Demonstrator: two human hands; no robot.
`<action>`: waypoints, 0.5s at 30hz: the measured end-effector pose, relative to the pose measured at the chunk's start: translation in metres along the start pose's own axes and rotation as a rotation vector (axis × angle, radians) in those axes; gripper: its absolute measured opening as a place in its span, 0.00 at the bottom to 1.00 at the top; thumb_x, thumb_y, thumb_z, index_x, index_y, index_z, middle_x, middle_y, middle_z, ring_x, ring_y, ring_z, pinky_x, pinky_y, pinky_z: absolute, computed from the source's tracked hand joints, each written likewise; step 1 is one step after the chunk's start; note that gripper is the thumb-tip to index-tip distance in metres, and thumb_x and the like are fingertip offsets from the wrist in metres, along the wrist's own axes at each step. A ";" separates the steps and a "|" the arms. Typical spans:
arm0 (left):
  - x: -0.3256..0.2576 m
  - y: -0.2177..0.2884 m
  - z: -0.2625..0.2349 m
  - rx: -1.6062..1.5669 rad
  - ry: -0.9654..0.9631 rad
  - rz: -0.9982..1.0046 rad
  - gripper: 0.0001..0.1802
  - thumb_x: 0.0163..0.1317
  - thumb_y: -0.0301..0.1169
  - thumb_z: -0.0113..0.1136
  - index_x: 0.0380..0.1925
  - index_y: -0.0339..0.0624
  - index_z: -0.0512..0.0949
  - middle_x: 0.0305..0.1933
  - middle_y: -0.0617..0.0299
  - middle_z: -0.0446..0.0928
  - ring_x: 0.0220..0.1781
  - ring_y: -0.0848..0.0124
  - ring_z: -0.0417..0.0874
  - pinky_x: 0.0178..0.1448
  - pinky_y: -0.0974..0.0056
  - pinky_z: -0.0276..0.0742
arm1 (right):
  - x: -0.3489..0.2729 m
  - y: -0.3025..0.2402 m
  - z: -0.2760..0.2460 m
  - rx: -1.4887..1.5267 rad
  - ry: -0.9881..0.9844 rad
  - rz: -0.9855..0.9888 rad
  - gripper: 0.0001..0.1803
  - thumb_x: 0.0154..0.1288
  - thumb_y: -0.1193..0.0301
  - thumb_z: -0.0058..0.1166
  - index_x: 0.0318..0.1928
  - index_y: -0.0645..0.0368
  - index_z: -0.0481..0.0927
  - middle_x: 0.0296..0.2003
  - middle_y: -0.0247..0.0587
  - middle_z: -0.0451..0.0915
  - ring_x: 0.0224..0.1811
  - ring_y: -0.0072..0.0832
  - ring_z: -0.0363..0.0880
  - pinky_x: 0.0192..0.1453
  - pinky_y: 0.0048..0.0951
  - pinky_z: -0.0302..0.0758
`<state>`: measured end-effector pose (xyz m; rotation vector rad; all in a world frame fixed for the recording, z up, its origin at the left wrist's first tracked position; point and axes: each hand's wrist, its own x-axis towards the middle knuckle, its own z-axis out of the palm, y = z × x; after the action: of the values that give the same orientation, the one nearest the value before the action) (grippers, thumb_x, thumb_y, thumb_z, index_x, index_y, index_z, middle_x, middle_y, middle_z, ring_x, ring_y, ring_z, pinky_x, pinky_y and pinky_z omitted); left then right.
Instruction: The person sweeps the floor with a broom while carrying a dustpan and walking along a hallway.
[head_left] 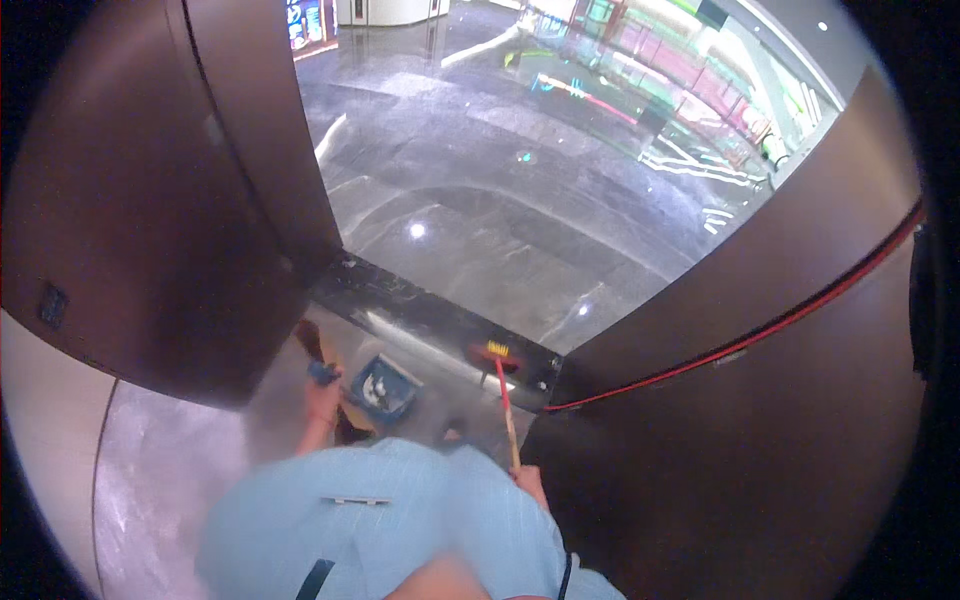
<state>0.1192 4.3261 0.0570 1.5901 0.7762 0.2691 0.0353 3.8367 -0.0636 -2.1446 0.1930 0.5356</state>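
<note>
My right hand (529,482) is wrapped round the stick of a broom (509,415), red toward the far end and pale wood nearer me. The dark red broom head, with a yellow patch on top, rests at the right part of the dark threshold strip (432,312). To the left, my left hand (322,400) is closed round the blue grip of a dustpan (412,382). Its blue pan lies low, just right of that hand, with whitish and grey debris inside. A brown and yellowish shape (310,340) shows behind my left hand; its kind is unclear.
Brown door panels stand on both sides, the left panel (150,200) and the right panel (740,420), which has a red edge strip. Beyond the threshold spreads a glossy grey stone floor (480,220) with bright reflections. A white rounded counter (390,10) stands far off.
</note>
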 end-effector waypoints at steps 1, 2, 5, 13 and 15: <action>0.010 0.012 0.004 0.018 0.020 -0.018 0.09 0.52 0.30 0.60 0.35 0.43 0.78 0.27 0.65 0.77 0.21 0.79 0.72 0.22 0.70 0.66 | 0.027 -0.009 -0.004 -0.015 0.020 0.038 0.10 0.50 0.73 0.52 0.17 0.66 0.75 0.14 0.34 0.71 0.18 0.25 0.71 0.23 0.32 0.66; 0.020 0.028 0.016 -0.050 0.003 0.009 0.09 0.52 0.30 0.60 0.34 0.43 0.78 0.26 0.66 0.76 0.21 0.79 0.72 0.23 0.70 0.66 | 0.048 -0.020 -0.013 -0.031 0.056 0.082 0.11 0.51 0.73 0.51 0.16 0.65 0.74 0.14 0.33 0.71 0.18 0.27 0.72 0.23 0.32 0.67; 0.059 0.060 0.046 -0.132 0.020 0.042 0.08 0.53 0.29 0.59 0.34 0.42 0.78 0.25 0.67 0.75 0.21 0.79 0.72 0.23 0.71 0.67 | 0.114 -0.044 -0.034 0.149 0.018 0.233 0.10 0.54 0.73 0.49 0.19 0.65 0.73 0.15 0.33 0.70 0.16 0.29 0.71 0.21 0.31 0.67; 0.202 -0.021 0.071 0.286 0.167 0.601 0.08 0.51 0.26 0.62 0.33 0.45 0.75 0.28 0.69 0.76 0.17 0.79 0.71 0.17 0.75 0.65 | 0.243 -0.040 -0.047 -0.063 -0.022 0.249 0.13 0.50 0.68 0.52 0.31 0.68 0.78 0.23 0.48 0.78 0.24 0.34 0.77 0.28 0.36 0.72; 0.243 -0.021 0.087 -0.522 -0.032 0.059 0.10 0.51 0.26 0.61 0.35 0.44 0.74 0.28 0.67 0.76 0.17 0.78 0.72 0.17 0.76 0.65 | 0.248 -0.079 -0.060 -0.265 0.001 0.474 0.18 0.52 0.62 0.51 0.37 0.64 0.79 0.34 0.55 0.79 0.40 0.45 0.78 0.42 0.42 0.73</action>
<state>0.3442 4.4076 -0.0424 1.1210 0.5745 0.4485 0.3015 3.8493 -0.0842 -2.3615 0.6739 0.8710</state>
